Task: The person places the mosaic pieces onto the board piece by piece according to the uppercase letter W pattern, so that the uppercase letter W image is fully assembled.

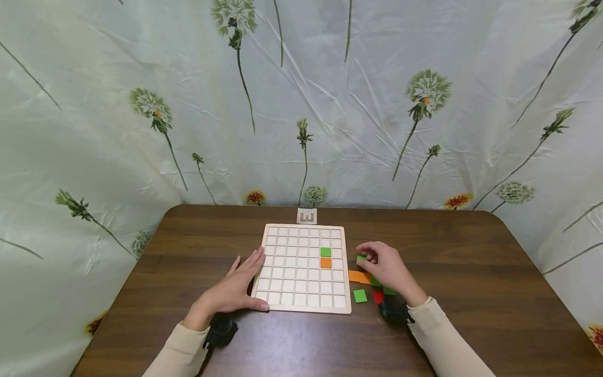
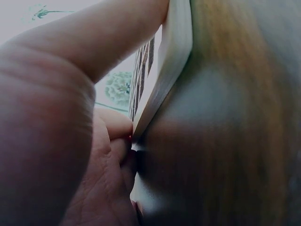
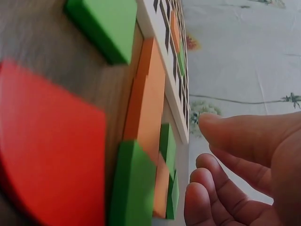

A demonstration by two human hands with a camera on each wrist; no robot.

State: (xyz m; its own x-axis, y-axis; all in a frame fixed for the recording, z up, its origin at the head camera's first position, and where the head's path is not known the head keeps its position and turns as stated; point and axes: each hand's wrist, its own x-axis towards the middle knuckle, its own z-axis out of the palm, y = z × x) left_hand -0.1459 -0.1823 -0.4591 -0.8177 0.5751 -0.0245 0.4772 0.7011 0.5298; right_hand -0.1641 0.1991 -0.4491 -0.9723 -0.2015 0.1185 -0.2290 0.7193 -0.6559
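Dandelion-print cloth (image 1: 330,104) backs a dark wooden desk (image 1: 471,293). Item: pale wooden grid board (image 1: 301,306) at desk centre, bearing one green tile (image 1: 325,252) and, just below it, one orange tile (image 1: 325,263). Left hand (image 1: 240,285), at the board's 9 o'clock edge: grip released, fingers flat, touching that edge. Right hand (image 1: 388,269), at the board's 3 o'clock: grip pinching a green piece (image 1: 361,257). Loose orange (image 1: 359,276), green (image 1: 360,296) and red (image 1: 378,297) pieces lie under and beside it. Small card (image 1: 306,215) at 12 o'clock.
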